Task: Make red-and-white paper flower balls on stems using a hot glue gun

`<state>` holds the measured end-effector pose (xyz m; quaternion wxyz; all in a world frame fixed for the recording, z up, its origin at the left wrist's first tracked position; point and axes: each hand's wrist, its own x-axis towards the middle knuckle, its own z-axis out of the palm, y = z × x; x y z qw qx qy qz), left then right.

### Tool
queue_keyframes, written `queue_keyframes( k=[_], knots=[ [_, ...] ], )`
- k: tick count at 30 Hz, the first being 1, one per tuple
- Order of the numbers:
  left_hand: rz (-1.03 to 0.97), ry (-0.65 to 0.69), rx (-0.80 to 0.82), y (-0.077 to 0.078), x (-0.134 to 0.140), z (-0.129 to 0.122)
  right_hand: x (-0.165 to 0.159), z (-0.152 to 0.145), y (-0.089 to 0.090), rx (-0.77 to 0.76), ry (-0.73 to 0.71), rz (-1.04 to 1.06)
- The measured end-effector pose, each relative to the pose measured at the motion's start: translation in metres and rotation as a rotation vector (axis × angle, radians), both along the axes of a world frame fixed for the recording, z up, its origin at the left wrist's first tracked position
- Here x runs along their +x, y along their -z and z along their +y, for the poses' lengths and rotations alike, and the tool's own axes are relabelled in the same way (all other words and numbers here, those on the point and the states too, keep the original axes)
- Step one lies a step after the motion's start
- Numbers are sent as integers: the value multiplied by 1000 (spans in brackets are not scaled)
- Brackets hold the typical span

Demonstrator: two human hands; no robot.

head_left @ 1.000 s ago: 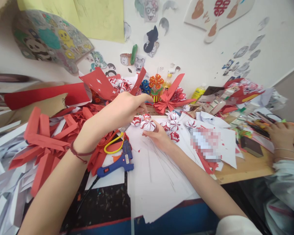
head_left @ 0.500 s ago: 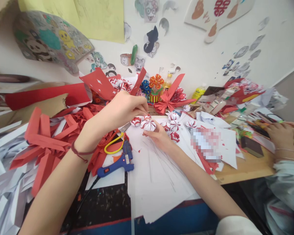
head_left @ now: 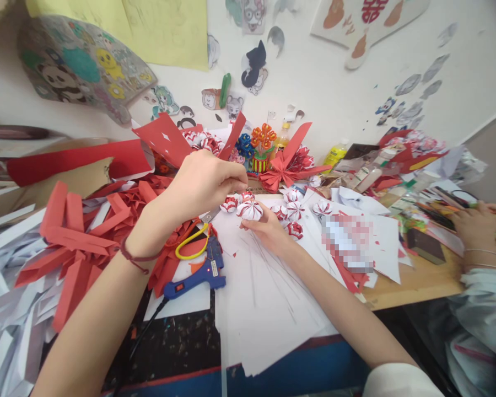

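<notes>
My right hand [head_left: 268, 227] grips a round red-and-white paper flower [head_left: 250, 210] between thumb and fingers, over the white paper sheets [head_left: 264, 309]. Just above it, my left hand [head_left: 213, 177] is closed in a pinch, its fingertips apart from the flower; whatever they hold, if anything, cannot be made out. Similar paper flowers [head_left: 294, 211] lie to the right of my right hand, and another paper flower [head_left: 229, 204] sits below my left fingers. Scissors with yellow handles [head_left: 183, 251] and a blue glue gun [head_left: 198, 281] lie below my left wrist.
Folded red paper strips [head_left: 82, 237] and white strips [head_left: 8, 286] are heaped at the left. Red-wrapped bouquets [head_left: 287, 171] stand at the back by the wall. Thin wires [head_left: 273, 275] lie on the sheets. At the right edge are another person's hands [head_left: 477, 231].
My left fingertips have risen slightly up and left from the flower. My right hand keeps its hold, almost still. The other person's hands have shifted a little.
</notes>
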<state>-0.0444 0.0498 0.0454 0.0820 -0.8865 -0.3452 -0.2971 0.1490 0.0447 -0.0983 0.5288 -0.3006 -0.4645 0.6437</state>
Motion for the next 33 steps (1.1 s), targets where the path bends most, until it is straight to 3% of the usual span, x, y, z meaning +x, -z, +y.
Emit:
queue_keyframes(
  k=[16, 18, 24, 33],
  knots=[
    [-81, -264, 101, 6, -1, 9, 0, -1, 0, -4, -19, 7],
    [-64, -249, 93, 5, 0, 7, 0, -1, 0, 4, -28, -5],
    [-29, -44, 181, 7, 0, 10, 0, -1, 1, 24, -37, -28],
    [-50, -33, 178, 11, 1, 12, -2, -2, -2, 4, -32, -44]
  ],
)
